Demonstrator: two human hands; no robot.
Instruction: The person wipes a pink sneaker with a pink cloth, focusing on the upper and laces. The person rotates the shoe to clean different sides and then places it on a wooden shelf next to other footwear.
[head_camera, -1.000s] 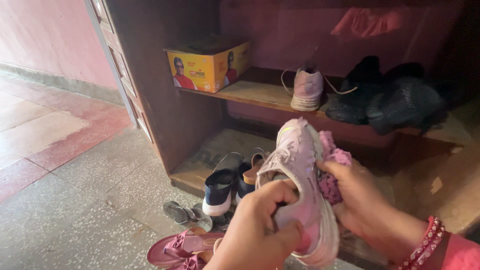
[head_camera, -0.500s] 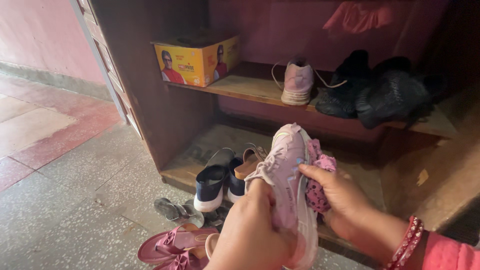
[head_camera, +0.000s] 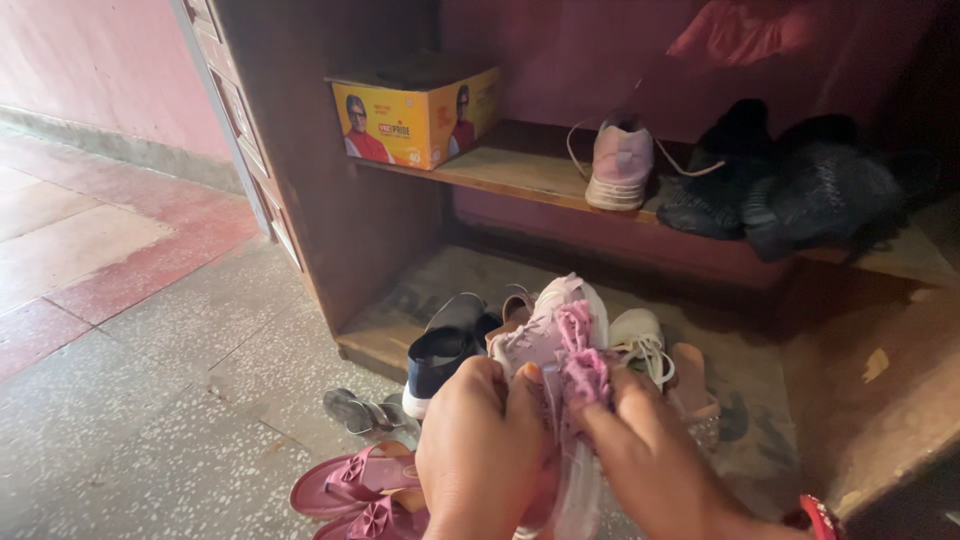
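Pink sneaker (head_camera: 548, 345) sits btwn both hands, long axis pointing away toward shelf; left hand (head_camera: 480, 450) clamps its left side, right hand (head_camera: 650, 455) presses pink cloth (head_camera: 583, 362) on its right.

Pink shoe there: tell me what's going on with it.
A person's left hand grips a pale pink shoe while the right hand presses a pink cloth against it. This happens in front of a wooden shoe rack; its mate sits on the upper shelf, and pink sandals lie on the floor.
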